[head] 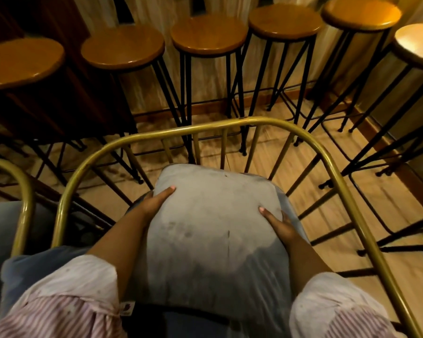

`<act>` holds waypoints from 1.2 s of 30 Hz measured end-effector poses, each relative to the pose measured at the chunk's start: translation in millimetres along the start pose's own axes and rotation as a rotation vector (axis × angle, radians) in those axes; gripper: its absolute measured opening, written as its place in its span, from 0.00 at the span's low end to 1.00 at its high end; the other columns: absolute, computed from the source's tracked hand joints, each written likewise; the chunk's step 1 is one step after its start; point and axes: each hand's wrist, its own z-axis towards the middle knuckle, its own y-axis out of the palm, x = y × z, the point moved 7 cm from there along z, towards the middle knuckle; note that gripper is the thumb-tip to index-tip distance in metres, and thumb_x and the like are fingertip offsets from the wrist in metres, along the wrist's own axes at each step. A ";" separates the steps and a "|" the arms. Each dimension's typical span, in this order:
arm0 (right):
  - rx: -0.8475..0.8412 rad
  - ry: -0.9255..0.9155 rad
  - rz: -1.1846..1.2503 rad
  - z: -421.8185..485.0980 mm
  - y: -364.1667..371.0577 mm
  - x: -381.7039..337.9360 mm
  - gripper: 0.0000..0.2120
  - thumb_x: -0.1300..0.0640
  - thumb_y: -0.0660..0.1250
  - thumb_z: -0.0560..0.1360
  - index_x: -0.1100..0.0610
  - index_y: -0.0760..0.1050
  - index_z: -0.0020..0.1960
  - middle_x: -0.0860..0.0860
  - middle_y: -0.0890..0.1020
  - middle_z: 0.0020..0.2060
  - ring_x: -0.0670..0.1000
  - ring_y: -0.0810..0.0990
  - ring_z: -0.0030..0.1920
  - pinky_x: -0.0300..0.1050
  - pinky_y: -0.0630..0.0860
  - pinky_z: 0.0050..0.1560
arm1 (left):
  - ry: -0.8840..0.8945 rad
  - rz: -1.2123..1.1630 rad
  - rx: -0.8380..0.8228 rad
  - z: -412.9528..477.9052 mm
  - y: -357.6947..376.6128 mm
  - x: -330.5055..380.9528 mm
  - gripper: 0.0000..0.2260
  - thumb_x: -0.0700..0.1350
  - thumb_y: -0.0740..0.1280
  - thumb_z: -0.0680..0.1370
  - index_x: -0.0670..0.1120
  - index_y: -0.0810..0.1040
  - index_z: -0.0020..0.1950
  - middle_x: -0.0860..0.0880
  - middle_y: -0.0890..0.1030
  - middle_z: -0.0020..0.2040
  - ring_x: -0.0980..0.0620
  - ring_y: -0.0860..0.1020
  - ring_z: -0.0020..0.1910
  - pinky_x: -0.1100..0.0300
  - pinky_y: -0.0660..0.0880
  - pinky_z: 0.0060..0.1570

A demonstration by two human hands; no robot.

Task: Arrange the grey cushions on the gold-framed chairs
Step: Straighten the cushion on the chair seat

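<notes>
Cushion [215,228]: grey, square and soft. Held inside the curved gold back rail of the chair [230,124], far edge close to the spindles. Resting on the seat or just above it, cannot tell which.
Left hand [156,201]: clasping the cushion's left edge, thumb laid on top, fingers tucked out of sight round the side.
Right hand [279,225]: same clasp on the right edge, thumb on top, fingers hidden beneath.
Step in hand: probably seating the cushion squarely on this chair.
Doing it well: lower both sides together. Push the far edge back to meet the spindles, then centre between the two sides of the rail. Let go only once flat, then smooth the top.
Risk: a lopsided release, likely to leave one corner riding up or poking between the spindles.
Handling: plump and yielding, likely to sag between the hands. Even hold advisable.
Neighbouring chair [28,198]: gold rail at left, something grey beside it, possibly another cushion.
Stools [208,32]: row of round wooden tops behind, well apart from the work.
</notes>
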 end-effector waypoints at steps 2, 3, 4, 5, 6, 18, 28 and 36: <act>-0.003 0.007 0.055 -14.7 -2.9 -11.5 0.46 0.33 0.71 0.64 0.49 0.59 0.75 0.52 0.68 0.72 0.57 0.69 0.69 0.56 0.68 0.69 | 0.022 -0.033 -0.038 -9.0 0.6 3.9 0.40 0.61 0.69 0.71 0.51 0.55 0.78 0.43 0.66 0.74 0.39 0.72 0.66 0.48 0.73 0.54; -0.006 -0.003 0.089 -20.5 -4.9 -16.4 0.42 0.37 0.71 0.67 0.50 0.59 0.75 0.53 0.68 0.72 0.58 0.69 0.69 0.55 0.68 0.68 | 0.031 -0.046 -0.052 -14.9 -0.6 5.5 0.41 0.61 0.70 0.70 0.51 0.56 0.77 0.43 0.68 0.73 0.39 0.74 0.64 0.48 0.74 0.53; -0.004 -0.011 0.116 -25.1 -7.9 -20.4 0.40 0.40 0.71 0.69 0.51 0.59 0.75 0.54 0.68 0.72 0.58 0.69 0.69 0.54 0.68 0.68 | 0.041 -0.060 -0.056 -22.3 -2.1 8.9 0.41 0.61 0.71 0.69 0.52 0.57 0.77 0.43 0.70 0.72 0.39 0.75 0.63 0.48 0.75 0.53; 0.003 -0.019 0.128 -29.2 -11.2 -23.4 0.41 0.42 0.71 0.69 0.51 0.58 0.76 0.54 0.67 0.73 0.59 0.68 0.70 0.53 0.67 0.68 | 0.049 -0.061 -0.061 -30.8 -2.9 13.1 0.42 0.62 0.72 0.67 0.52 0.58 0.77 0.43 0.71 0.71 0.39 0.75 0.63 0.47 0.76 0.54; 0.022 -0.022 0.134 -37.3 -15.8 -27.3 0.42 0.42 0.71 0.69 0.51 0.57 0.76 0.55 0.66 0.73 0.59 0.68 0.70 0.53 0.67 0.67 | 0.063 -0.059 -0.067 -39.1 -5.3 16.7 0.44 0.63 0.72 0.66 0.53 0.58 0.77 0.44 0.71 0.71 0.40 0.75 0.63 0.46 0.75 0.57; 0.240 -0.279 0.260 -246.9 -12.2 -68.6 0.43 0.39 0.71 0.68 0.49 0.56 0.76 0.55 0.67 0.73 0.60 0.69 0.69 0.54 0.66 0.69 | 0.381 -0.014 -0.112 -227.9 -107.7 53.3 0.46 0.66 0.72 0.63 0.58 0.56 0.77 0.47 0.69 0.72 0.43 0.76 0.60 0.47 0.75 0.56; 0.102 -0.571 0.253 -385.6 107.6 -112.7 0.43 0.39 0.72 0.67 0.50 0.58 0.76 0.52 0.68 0.73 0.58 0.68 0.71 0.52 0.66 0.70 | 0.547 -0.057 0.136 -358.0 -283.5 -3.6 0.40 0.63 0.67 0.71 0.59 0.51 0.77 0.45 0.66 0.73 0.40 0.72 0.65 0.45 0.71 0.59; -0.190 -0.700 0.112 -427.5 246.8 -162.2 0.41 0.41 0.72 0.68 0.51 0.59 0.76 0.52 0.68 0.72 0.56 0.68 0.70 0.56 0.66 0.70 | 0.512 -0.243 0.334 -393.1 -408.9 -85.5 0.41 0.62 0.69 0.70 0.60 0.51 0.77 0.46 0.65 0.74 0.40 0.71 0.67 0.43 0.72 0.63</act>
